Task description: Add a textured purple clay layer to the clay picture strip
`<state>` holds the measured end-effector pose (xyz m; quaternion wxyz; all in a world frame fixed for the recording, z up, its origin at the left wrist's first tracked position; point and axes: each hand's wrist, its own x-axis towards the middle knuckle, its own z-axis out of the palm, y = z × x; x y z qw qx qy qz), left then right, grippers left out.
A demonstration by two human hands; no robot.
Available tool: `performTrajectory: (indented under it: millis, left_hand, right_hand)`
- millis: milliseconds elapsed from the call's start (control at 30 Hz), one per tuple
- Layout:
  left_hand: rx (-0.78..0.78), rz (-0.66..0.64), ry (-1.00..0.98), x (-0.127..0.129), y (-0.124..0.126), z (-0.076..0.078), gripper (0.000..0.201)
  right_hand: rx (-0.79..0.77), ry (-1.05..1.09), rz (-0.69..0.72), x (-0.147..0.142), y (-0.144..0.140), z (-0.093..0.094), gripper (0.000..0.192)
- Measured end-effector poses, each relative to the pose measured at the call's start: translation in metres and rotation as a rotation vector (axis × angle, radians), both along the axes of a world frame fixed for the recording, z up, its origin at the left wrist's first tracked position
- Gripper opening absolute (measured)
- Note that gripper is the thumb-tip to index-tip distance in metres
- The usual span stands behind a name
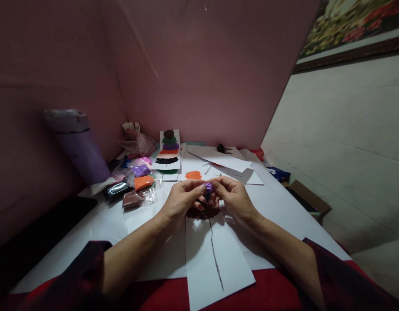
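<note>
small purple clay lump [208, 187], pinched between fingertips above paper

The fingers [199, 190] hide most of the purple clay piece [208, 187] and the dark blob under it. The framed picture [355, 26], far right, is cut off by the edge.

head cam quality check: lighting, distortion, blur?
Head view: dim overall, with the white paper the brightest area; strong wide-angle distortion bends the walls and stretches the forearms at the bottom edge; the purple clay piece pinched between the left hand and right hand is small and soft; the purple cup at the left is dark and slightly blurred.
</note>
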<state>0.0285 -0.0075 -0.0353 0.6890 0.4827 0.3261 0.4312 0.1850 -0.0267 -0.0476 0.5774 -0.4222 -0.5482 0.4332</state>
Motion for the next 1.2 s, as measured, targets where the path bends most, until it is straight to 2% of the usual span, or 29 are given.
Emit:
performTrajectory:
  millis: [67,233,333,467,667,900,1033,1200]
  left_hand:
    - [0.026,-0.031,0.013,0.0,0.0,-0.001,0.03]
    - [0.001,0.058,0.026,0.0,0.0,0.001,0.032]
    - [0.001,0.054,0.038,0.0,0.0,0.002,0.032]
    - [0.011,0.089,0.029,0.003,-0.002,0.005,0.026]
    - [-0.009,0.221,0.028,0.006,-0.004,0.008,0.014]
    - [0.001,0.334,-0.035,-0.002,0.002,0.012,0.02]
    - [0.003,0.265,-0.049,-0.003,0.0,0.014,0.027]
    - [0.027,0.131,-0.002,0.0,-0.004,0.01,0.039]
  right_hand:
    - [0.028,-0.035,0.011,-0.001,-0.002,0.001,0.033]
    - [0.135,-0.129,0.006,0.0,-0.002,-0.004,0.022]
    - [0.144,-0.091,0.045,-0.001,-0.002,-0.005,0.017]
    - [0.07,-0.009,0.068,-0.002,-0.004,0.001,0.02]
    - [-0.036,0.116,-0.043,-0.003,-0.002,0.003,0.019]
    - [-0.065,0.201,-0.159,0.005,0.007,0.0,0.021]
    - [-0.065,0.166,-0.121,0.005,0.007,-0.002,0.029]
    - [-0.054,0.126,0.016,0.001,0.001,0.0,0.036]
